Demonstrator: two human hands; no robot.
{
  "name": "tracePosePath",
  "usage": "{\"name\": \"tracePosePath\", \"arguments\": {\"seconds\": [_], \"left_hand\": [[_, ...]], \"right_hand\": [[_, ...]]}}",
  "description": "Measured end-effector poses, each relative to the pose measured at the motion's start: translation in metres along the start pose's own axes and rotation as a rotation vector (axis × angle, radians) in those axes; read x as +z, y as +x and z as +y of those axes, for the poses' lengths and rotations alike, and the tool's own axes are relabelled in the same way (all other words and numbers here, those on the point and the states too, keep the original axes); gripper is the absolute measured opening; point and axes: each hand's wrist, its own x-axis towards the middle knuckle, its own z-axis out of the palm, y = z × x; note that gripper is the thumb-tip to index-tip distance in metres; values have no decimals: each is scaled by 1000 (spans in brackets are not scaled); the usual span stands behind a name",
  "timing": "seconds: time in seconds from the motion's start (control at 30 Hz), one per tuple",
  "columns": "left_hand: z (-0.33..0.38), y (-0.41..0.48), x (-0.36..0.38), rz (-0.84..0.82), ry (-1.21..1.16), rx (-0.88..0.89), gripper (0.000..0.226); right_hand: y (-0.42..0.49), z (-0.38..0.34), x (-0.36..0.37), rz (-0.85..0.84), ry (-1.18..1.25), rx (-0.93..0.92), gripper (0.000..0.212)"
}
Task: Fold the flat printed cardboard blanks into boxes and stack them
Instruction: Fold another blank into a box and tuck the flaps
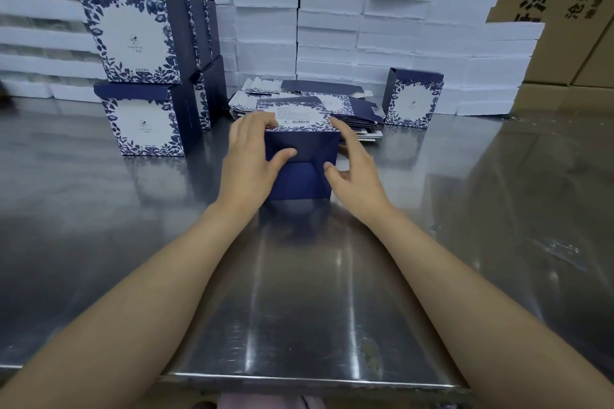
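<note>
The part-folded box [300,163] stands on the steel table [299,309] at mid-frame, with its dark blue face toward the person. The left hand [247,159] clamps the box from 9 o'clock, fingers curled over the top edge and thumb pressed on the blue flap. The right hand [352,169] clamps it from 3 o'clock, fingers at the upper right corner and thumb on the near face. A loose pile of flat blanks [299,103] lies just behind the box, at 12 o'clock. The finished boxes [146,76] are stacked at 10 o'clock, well apart from it. One single box [413,98] stands upright at 2 o'clock. At the rear, white cartons [332,10] form a wall, and brown cartons [564,26] stand at the far right.
</note>
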Motion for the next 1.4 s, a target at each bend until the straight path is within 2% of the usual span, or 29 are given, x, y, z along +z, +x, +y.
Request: {"name": "tracePosePath", "arguments": {"seconds": [0.2,0.27,0.3,0.33,0.4,0.47,0.5,0.57,0.63,0.7,0.8,0.87,0.97,1.07,1.17,1.27,1.33,1.4], "left_hand": [[1,0,-3,-58,34,10,40],[3,0,-4,-47,-93,12,25],[5,2,-5,-4,-232,-41,19],[6,4,-7,53,-380,-134,24],[9,9,-10,121,-580,-369,24],[8,11,-9,36,-607,-588,13],[6,10,-6,-43,-651,-673,16],[7,9,-3,-128,-743,-755,38],[9,9,-4,-101,-721,-670,57],[9,9,-7,-86,-715,-501,66],[3,5,-7,-149,-668,-302,72],[5,4,-6,-118,-658,-354,68],[6,4,-5,110,-619,-555,38],[-3,5,-4,186,-554,-689,21],[-4,7,0,57,-634,-744,23],[-4,4,6,-188,-688,-713,35],[-6,3,9,-307,-687,-703,46],[-7,4,10,-254,-697,-726,54]], "right_hand": [[0,2,0,20,-44,-47,58],[0,1,-1,46,-97,-66,50],[0,0,-2,66,-116,-69,46],[0,-1,-2,87,-127,-66,43],[0,-3,-3,112,-147,-66,40],[0,-4,-3,99,-129,-92,37],[0,-4,-3,89,-108,-109,36],[0,-4,-3,91,-84,-138,33],[3,-3,-6,114,-76,-148,28],[3,-1,-10,119,-111,-189,20],[1,1,-9,82,-182,-220,31],[-1,4,-7,95,-222,-96,37],[2,12,-10,193,-288,179,43],[3,11,-13,276,-245,286,42],[5,5,-9,302,-50,298,39],[7,3,-2,186,48,312,32],[6,3,-1,135,7,260,44],[5,1,-1,168,-35,207,61]]}}
